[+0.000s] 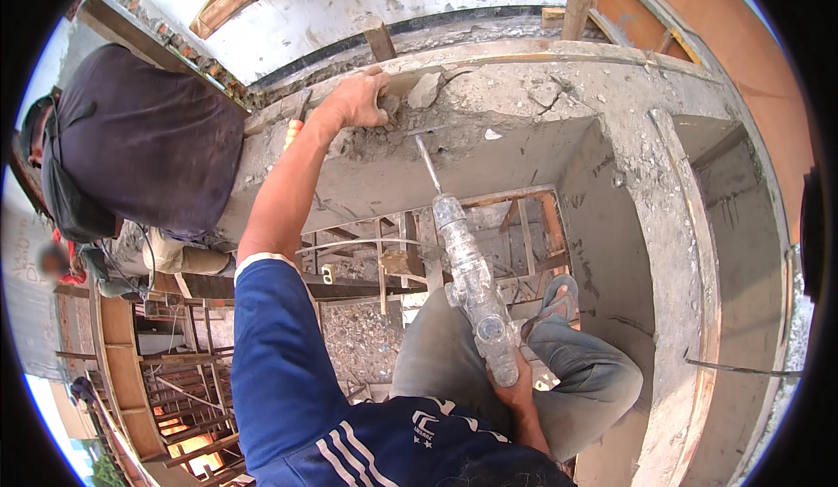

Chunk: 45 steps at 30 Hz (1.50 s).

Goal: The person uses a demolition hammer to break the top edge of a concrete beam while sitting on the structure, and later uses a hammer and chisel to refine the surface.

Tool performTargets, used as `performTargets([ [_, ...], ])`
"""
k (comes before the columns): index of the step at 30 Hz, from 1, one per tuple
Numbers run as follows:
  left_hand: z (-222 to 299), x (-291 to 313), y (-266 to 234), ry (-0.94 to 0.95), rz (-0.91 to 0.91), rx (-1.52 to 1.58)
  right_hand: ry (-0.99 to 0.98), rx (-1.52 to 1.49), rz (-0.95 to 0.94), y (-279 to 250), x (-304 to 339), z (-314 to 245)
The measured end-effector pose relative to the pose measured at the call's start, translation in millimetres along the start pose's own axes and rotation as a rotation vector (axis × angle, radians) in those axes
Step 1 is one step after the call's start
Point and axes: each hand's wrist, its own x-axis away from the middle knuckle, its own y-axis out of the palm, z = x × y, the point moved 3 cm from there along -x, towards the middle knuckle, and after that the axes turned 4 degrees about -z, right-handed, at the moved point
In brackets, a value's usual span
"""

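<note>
A dusty grey demolition hammer (472, 269) rests across my lap, its thin steel chisel (428, 164) pointing up at the broken edge of a concrete beam (515, 151). My right hand (517, 384) is wrapped round the hammer's rear end, partly hidden beneath it. With the arm stretched forward, my left hand (356, 101) curls its fingers and thumb about a small lump of broken concrete (391, 106) on the beam's top. Just right of that hand lies a larger loose concrete chunk (426, 91). Rubble and cracks run along the chipped edge.
At the left a person in a dark shirt (144, 138) sits bent over the beam. A tool with a yellowish handle (293, 132) stands near my left forearm. Below the beam is a deep drop with wooden scaffolding (384, 269). A rod (742, 369) juts out at the right.
</note>
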Motion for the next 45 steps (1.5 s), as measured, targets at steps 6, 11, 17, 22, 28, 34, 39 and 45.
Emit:
performTargets([
  [6,42,29,-28,0.026,-0.426,-0.143,0.006,-0.001,-0.002,-1,1,-2],
  [11,32,-5,11,-0.110,-0.075,0.027,-0.009,0.002,-0.025,4,2,5],
  [17,56,-48,81,-0.430,0.235,0.377,-0.024,0.028,-0.020,-5,-6,-7],
  [22,37,10,84,0.002,0.173,0.252,0.006,-0.033,-0.023,2,-1,-9],
  [28,60,75,28,0.056,-0.417,0.053,0.044,-0.072,-0.022,1,-1,-14],
  [34,29,22,63,-0.085,-0.044,0.164,0.011,-0.063,-0.006,5,-1,-22],
  [39,75,10,125,-0.235,0.158,-0.059,0.049,-0.058,0.008,3,1,-11],
  [45,114,110,70,0.022,-0.170,0.403,-0.051,0.074,-0.040,7,2,-15],
])
